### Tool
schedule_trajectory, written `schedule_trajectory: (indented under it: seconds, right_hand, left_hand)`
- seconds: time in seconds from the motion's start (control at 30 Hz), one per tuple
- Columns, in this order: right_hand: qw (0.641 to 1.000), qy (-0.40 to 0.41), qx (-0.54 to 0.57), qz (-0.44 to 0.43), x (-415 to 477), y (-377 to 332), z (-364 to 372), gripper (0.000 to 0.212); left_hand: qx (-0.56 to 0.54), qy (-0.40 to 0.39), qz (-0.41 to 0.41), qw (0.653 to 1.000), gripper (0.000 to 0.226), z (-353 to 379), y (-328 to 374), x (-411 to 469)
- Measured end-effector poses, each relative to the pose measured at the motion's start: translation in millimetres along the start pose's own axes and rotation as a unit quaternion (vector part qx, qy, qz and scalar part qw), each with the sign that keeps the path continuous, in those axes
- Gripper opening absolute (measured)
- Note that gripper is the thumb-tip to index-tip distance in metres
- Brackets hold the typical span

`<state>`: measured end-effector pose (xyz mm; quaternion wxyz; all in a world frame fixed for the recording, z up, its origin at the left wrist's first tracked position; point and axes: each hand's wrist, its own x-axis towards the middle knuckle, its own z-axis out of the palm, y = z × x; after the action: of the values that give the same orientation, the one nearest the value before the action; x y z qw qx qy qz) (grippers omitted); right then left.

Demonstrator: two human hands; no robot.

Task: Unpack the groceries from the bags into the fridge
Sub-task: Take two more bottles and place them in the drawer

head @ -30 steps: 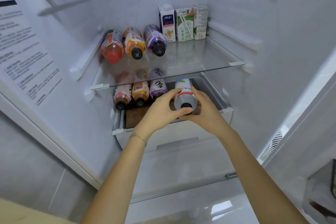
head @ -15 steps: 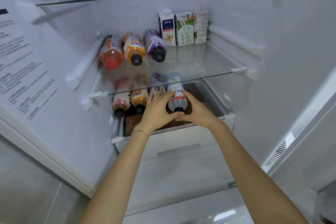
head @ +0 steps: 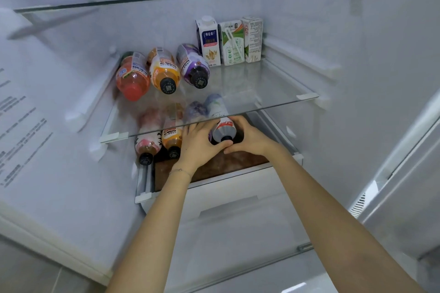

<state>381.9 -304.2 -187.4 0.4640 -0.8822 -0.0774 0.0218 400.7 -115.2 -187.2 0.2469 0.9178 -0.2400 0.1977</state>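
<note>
I am cupping the grey bottle (head: 223, 128) in both hands. My left hand (head: 197, 143) is curling round its near-left side and my right hand (head: 250, 138) is wrapping the other, with the thumbs meeting just below its black cap. The bottle is lying on its side, cap toward me, going into the drawer (head: 226, 188).

Just left of my left hand, the orange bottle (head: 172, 140) and pink bottle (head: 147, 145) are lying in a row, and my knuckles could be jogging them. Right of my right hand the drawer floor is showing bare, so a round bottle released there could, I judge, be rolling off.

Directly above my fingers the glass shelf (head: 262, 107) edge is sitting close. Lifting now risks knocking it and disturbing the three bottles (head: 164, 74) lying beyond, near the cartons (head: 231, 43) standing at the back.
</note>
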Motion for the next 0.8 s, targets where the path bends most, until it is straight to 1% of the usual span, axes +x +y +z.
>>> schedule_trajectory:
  seconds: [0.17, 0.23, 0.3, 0.37, 0.47, 0.53, 0.6, 0.7, 0.8]
  right_hand:
    - [1.0, -0.001, -0.019, 0.005, -7.5, -8.2, 3.3, 0.104]
    - [0.997, 0.035, -0.069, -0.003, -16.2, -10.0, 7.3, 0.103]
    - [0.988, 0.094, -0.119, -0.017, -30.7, -12.2, 12.1, 0.1]
    - [0.978, 0.141, -0.154, -0.01, -50.6, -15.0, 15.3, 0.098]
    - [0.958, 0.166, -0.232, -0.003, -84.6, -15.7, 16.3, 0.095]
    - [0.945, 0.175, -0.275, -0.007, -111.5, -16.7, 16.4, 0.091]
    - [0.936, 0.2, -0.291, -0.002, -141.9, -20.3, 17.1, 0.089]
    - [0.926, 0.241, -0.289, 0.011, -190.4, -35.0, 18.4, 0.084]
    - [0.926, 0.262, -0.272, 0.009, -236.7, -61.4, 18.2, 0.079]
  left_hand:
    - [0.003, 0.018, 0.01, 1.0, 0.073, 1.6, -1.4, -2.3]
    - [0.009, 0.02, 0.012, 1.0, 0.073, 1.7, -0.5, -2.4]
    - [0.006, 0.026, 0.011, 1.0, 0.071, 1.9, -0.1, -3.6]
    - [0.008, 0.028, 0.009, 1.0, 0.071, 2.2, 0.2, -4.3]
    - [0.025, 0.003, 0.0, 1.0, 0.074, 3.5, 0.2, -5.6]
    - [0.071, -0.011, 0.002, 0.997, 0.079, 3.5, 2.5, -10.9]
    - [0.079, 0.002, 0.021, 0.997, 0.081, 0.2, 12.0, -23.5]
    - [0.021, 0.013, 0.073, 0.997, 0.073, -4.3, 37.6, -51.0]
    - [0.012, 0.003, 0.123, 0.992, 0.072, -4.2, 62.5, -77.1]
